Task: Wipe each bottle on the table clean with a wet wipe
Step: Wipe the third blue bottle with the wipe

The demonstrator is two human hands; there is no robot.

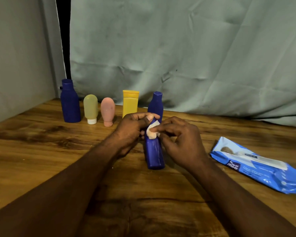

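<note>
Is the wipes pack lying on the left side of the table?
No, the wipes pack lies on the right side of the table.

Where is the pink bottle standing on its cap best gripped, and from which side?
Likely round its wide upper body, from the front. The pink bottle balances on a narrow cap, so a low grip could tip it, and the green bottle and yellow bottle flank it closely.

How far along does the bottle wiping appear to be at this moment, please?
Done: nothing shows which bottles in the back row of five are already clean. In hand: the left hand grips a blue bottle while the right hand pinches a wet wipe against its upper part. Left: this bottle, and possibly any of the five.
</note>
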